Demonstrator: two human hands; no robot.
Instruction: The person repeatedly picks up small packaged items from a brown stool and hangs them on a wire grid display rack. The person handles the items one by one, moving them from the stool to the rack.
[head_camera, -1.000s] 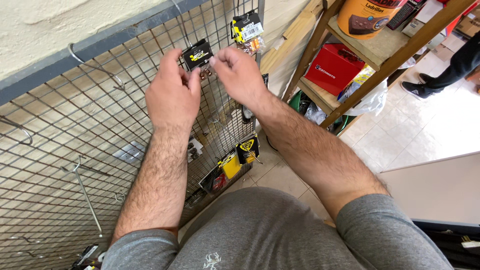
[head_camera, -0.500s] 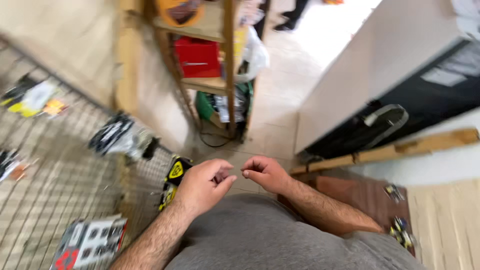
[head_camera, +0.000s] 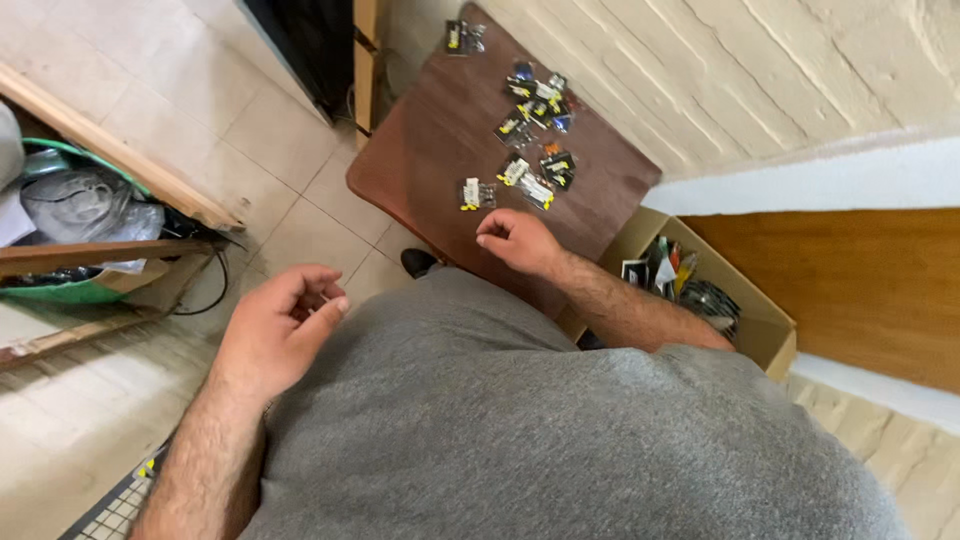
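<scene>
Hidden: the grey shirt (head_camera: 560, 420) fills the lower frame and covers the near edge of the brown table (head_camera: 420, 170); the wire grid (head_camera: 115, 512) is cut off at the bottom left corner.
Hard to read: small carded packets (head_camera: 525, 150) lie scattered on the table top, contents too small to tell.
Box: open cardboard box (head_camera: 700, 300) just right of the table, packets inside, partly behind the right forearm.
Open room: bare tile floor (head_camera: 230, 130) to the table's left; the table's left half is free.
Left hand (head_camera: 280, 325): palm up by the belly, fingers loosely curled, nothing seen in it.
Right hand (head_camera: 515, 240): over the table's near edge, fingers curled under; contents cannot be told. Nearest packet (head_camera: 472, 193) lies just beyond, apart.
</scene>
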